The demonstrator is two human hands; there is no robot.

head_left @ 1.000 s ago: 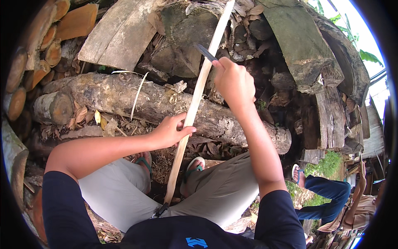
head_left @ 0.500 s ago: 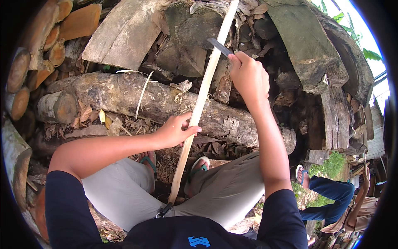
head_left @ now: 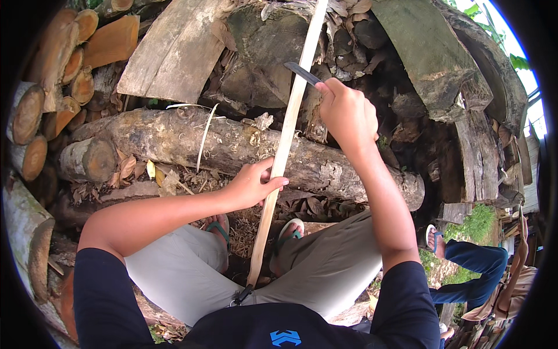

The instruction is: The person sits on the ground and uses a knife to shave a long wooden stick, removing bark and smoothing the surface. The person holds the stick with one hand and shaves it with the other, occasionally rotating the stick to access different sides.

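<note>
Right grip: the right hand (head_left: pixel 347 113) is closed in a fist round the handle of a knife (head_left: pixel 302 74); the handle itself is hidden inside the fingers.
Knife blade: dark and narrow, pointing up and to the left out of the fist, its flat lying against the right edge of the pale wooden strip (head_left: pixel 285 145).
Left grip: the left hand (head_left: pixel 254 185) is wrapped round the strip lower down, thumb on the near face, fingers curled behind it.
Strip: long, thin and light-coloured, running from the person's waist up past both hands and out at the top of the view, leaning slightly to the right; its lower end sits between the thighs, against the dark shirt.
Between the hands: a bare stretch of strip, crossing in front of the big log (head_left: pixel 232 145).
Big log: lies crosswise behind the left hand, bark rough and patchy, dry leaves and shavings at its foot.
Feet: two sandals (head_left: pixel 289 231) on the ground either side of the strip, below the log.
Stack at left: cut round logs (head_left: pixel 29 116) piled end-on.
Above: grey planks (head_left: pixel 174 52) and weathered timber leaning over the heap.
Containers: I can make out none.
Far right: another person's leg in blue trousers (head_left: pixel 474 264), well apart from the work.
</note>
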